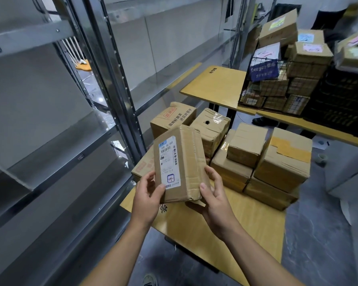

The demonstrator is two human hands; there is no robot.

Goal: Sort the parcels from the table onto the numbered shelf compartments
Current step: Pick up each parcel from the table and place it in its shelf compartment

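Both hands hold a taped cardboard parcel above the near end of the yellow surface, with its white shipping label facing the camera. The left hand grips the lower left edge, thumb on the label. The right hand grips the lower right corner, its fingers wrapped round the side. More boxes sit stacked on the surface behind. The metal shelf stands to the left. The label's blue stamp looks like a handwritten mark, though it is hard to read.

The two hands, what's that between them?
In the head view, a brown cardboard parcel with a white shipping label sits between the left hand and the right hand; both grip its lower end.
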